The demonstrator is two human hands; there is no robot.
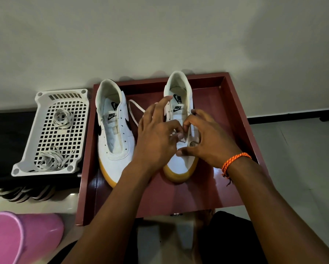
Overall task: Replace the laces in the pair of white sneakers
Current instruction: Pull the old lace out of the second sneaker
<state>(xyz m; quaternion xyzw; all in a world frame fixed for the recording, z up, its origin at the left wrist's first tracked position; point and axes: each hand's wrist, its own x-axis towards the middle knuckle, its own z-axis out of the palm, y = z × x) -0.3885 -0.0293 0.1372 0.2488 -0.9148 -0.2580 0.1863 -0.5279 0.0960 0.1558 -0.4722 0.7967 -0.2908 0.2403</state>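
Head view: both hands sit over the right sneaker [180, 128], near its toe end. Left hand [156, 134]: fingers loosely curled, thumb and forefinger appear to pinch the white lace [181, 139] at the lowest eyelets; the index finger points up toward the tongue. Right hand [207, 138]: thumb and curled fingers press the shoe's right flank and pinch at the same lace crossing; exact contact is partly hidden by the fingers.

Key relation: the lace's free run trails from the left hand up and to the left, lying on the tray floor between the two shoes. The shoe's long axis runs away from the person, toe near, heel far, so the unfilled eyelets lie beyond the fingertips. Judgement: threading would proceed heelward, and the left hand is nearer the loose end.

Left sneaker [114, 130] stands parallel, unlaced, eyelets bare, near the left wrist but not touching it. Both shoes rest in a dark red tray [236, 119]; bare floor shows to the right of the right sneaker and in front of both toes. The tray's raised walls limit sideways sweep. To the left, well apart, a white perforated basket [43, 134] holds two lace bundles [62, 117].
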